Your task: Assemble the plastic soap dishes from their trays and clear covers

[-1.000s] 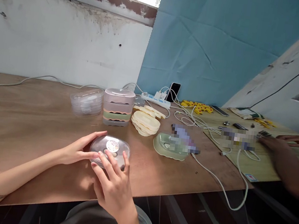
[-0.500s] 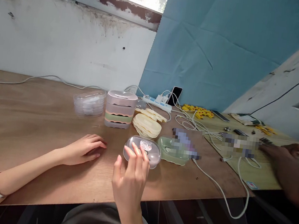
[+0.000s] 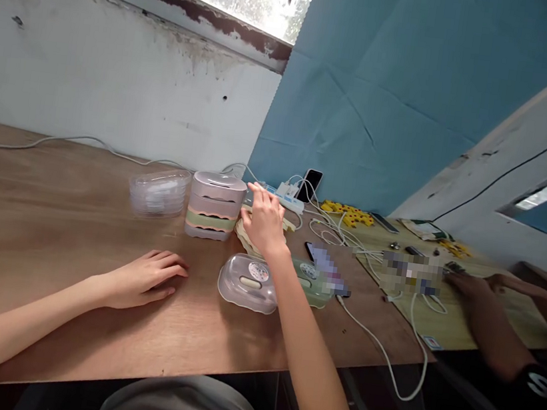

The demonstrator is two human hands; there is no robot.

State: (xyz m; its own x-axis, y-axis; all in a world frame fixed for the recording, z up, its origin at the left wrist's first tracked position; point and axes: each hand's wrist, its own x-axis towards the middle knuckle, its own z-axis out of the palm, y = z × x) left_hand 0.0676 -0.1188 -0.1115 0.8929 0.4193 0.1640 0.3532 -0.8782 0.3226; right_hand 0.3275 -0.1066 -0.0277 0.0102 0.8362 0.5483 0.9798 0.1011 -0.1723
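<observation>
My left hand (image 3: 146, 277) rests on the wooden table (image 3: 48, 229), fingers loosely curled, holding nothing. My right hand (image 3: 262, 220) reaches far over the table and lies on the stack of pale yellow lids (image 3: 244, 231), fingers bent over them. A closed clear box with a round sticker (image 3: 249, 282) sits on the table between my hands. Beside it lies a green box (image 3: 316, 284). To the left of my right hand stands a stack of pastel boxes (image 3: 215, 205), and further left a stack of clear lids (image 3: 158, 191).
A power strip (image 3: 284, 200) with white cables and a phone (image 3: 309, 185) lie at the back against the blue sheet. Yellow parts (image 3: 348, 213) are scattered further right. Another person's hands (image 3: 469, 284) work at the right on a second board. A cable hangs over the table's front edge.
My right hand let go of the clear box, set down next to the green box, and reached back to the yellow lids. My left hand came off the box and rests on the table.
</observation>
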